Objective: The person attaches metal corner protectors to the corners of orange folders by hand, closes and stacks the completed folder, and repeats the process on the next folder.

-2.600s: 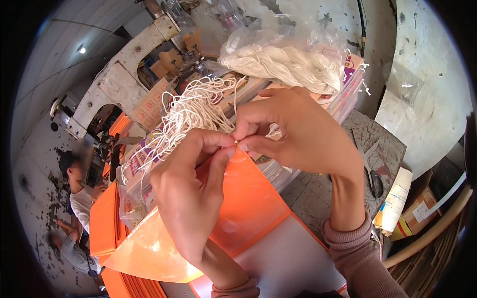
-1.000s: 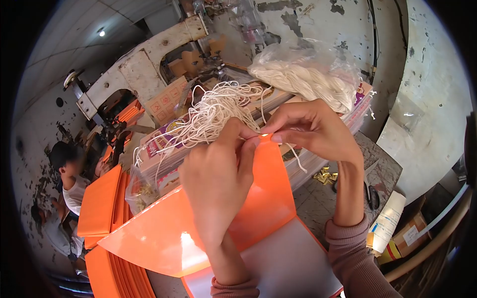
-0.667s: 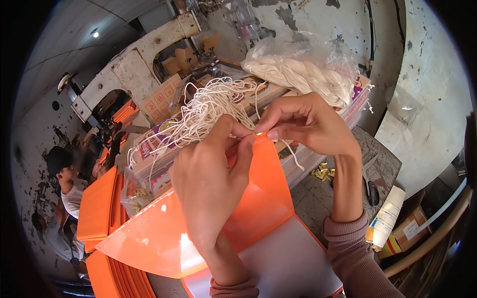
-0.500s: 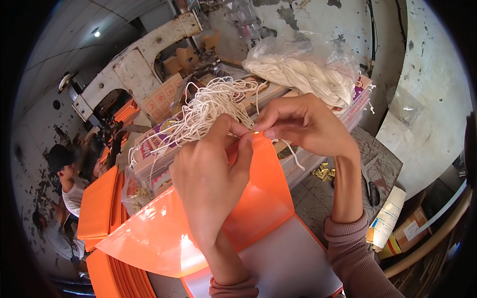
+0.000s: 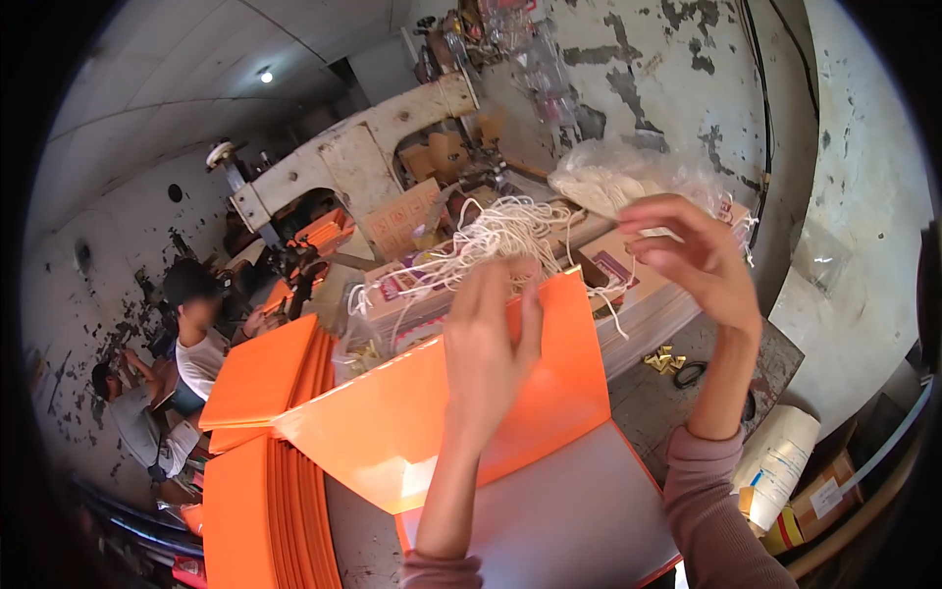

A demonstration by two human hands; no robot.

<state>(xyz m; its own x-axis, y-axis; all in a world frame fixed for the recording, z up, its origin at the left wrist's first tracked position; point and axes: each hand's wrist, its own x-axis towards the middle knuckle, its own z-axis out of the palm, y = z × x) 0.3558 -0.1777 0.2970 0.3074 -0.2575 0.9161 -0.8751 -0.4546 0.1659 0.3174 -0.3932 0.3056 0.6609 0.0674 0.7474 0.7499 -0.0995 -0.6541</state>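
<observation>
An orange folder (image 5: pixel 559 393) with a grey inside stands partly opened in front of me, its cover raised. A small gold metal corner piece (image 5: pixel 574 271) sits on the cover's upper corner. My left hand (image 5: pixel 486 353) is in front of the cover near its top edge, thumb and fingers apart; whether it touches the cover I cannot tell. My right hand (image 5: pixel 697 260) is raised to the right of that corner, off the folder, with fingers loosely curled and nothing in them. Behind the folder lies a tangle of white cords (image 5: pixel 500 236) on stacked cardboard.
Orange folders (image 5: pixel 260 378) are piled at left, with another stack (image 5: pixel 265 510) nearer. Gold corner pieces (image 5: pixel 665 360) and black-handled scissors (image 5: pixel 692 375) lie at right. A plastic bag of cord (image 5: pixel 628 177) and a press frame (image 5: pixel 334 162) stand behind. Two people are at far left.
My right hand has let go of the folder's corner and moved up and right. My left hand's fingers have come apart from the corner. The view has shifted left and up.
</observation>
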